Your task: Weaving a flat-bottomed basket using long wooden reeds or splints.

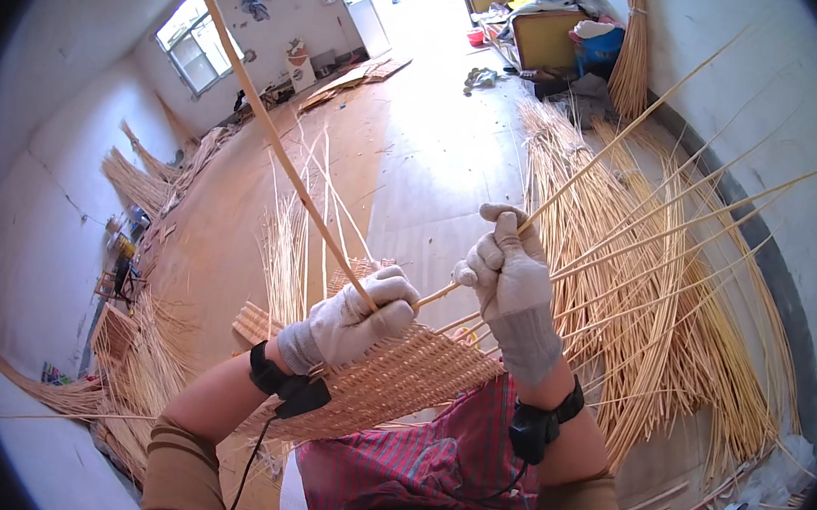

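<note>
My left hand (363, 318), in a whitish knit glove, is closed around a thick pale wicker rod (273, 134) that rises toward the upper left. It rests at the upper edge of a woven wicker panel (387, 376) lying across my lap. My right hand (507, 269), gloved alike, is raised above the panel's right end and pinches a thinner wicker rod (627, 133). That rod slants to the upper right, and a short length runs down toward my left fist. Whether both lengths are one rod I cannot tell. Loose rod ends (716, 226) fan out rightward from the panel.
A big heap of wicker rods (639, 317) covers the floor at right. Thinner upright rods (291, 254) stand beyond my left hand. More bundles (139, 347) lie along the left wall. A tied bundle (631, 60) leans by a cabinet (547, 40) at the back.
</note>
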Demonstrator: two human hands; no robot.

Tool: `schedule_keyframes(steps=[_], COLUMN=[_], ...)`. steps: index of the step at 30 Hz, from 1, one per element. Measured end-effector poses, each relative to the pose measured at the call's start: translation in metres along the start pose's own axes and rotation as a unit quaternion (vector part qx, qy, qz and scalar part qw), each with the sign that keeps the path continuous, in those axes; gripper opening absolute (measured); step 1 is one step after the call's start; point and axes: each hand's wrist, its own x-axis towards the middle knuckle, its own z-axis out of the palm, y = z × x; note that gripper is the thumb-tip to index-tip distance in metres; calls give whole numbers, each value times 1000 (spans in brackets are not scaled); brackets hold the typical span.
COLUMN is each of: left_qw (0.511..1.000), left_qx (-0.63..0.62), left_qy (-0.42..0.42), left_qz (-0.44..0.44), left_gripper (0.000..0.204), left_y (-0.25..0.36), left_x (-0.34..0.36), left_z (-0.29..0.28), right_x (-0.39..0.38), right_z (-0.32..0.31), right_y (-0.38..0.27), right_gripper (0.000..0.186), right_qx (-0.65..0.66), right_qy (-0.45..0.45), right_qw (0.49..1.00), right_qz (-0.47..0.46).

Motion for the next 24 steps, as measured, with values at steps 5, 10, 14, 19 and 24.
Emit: schedule_keyframes(steps=[5, 10, 14, 19, 24], left_qw=[996, 988, 981, 981, 988], left_qx=[-47, -41, -56, -59, -111], left_qy=[-35, -111, -133, -124, -52], left_qz=[-62, -98, -126, -138, -97], left_gripper=[17, 22, 20, 18, 25], left_y=[11, 0, -4, -7, -8], left_x=[9, 18, 22, 32, 18], left_z=[-6, -22, -27, -26, -8], right_x=[26, -9, -37, -94, -100], right_z=[-69, -58, -83, -101, -110], right_y=[-23, -8, 23, 106, 118], right_gripper=[38, 24, 17, 20, 21], right_qx=[213, 35, -65, -86, 3], right_qy=[-233, -91, -82, -1, 19], right_qw=[943, 956, 930, 961, 987], right_qz=[-107, -277, -351, -264, -158])
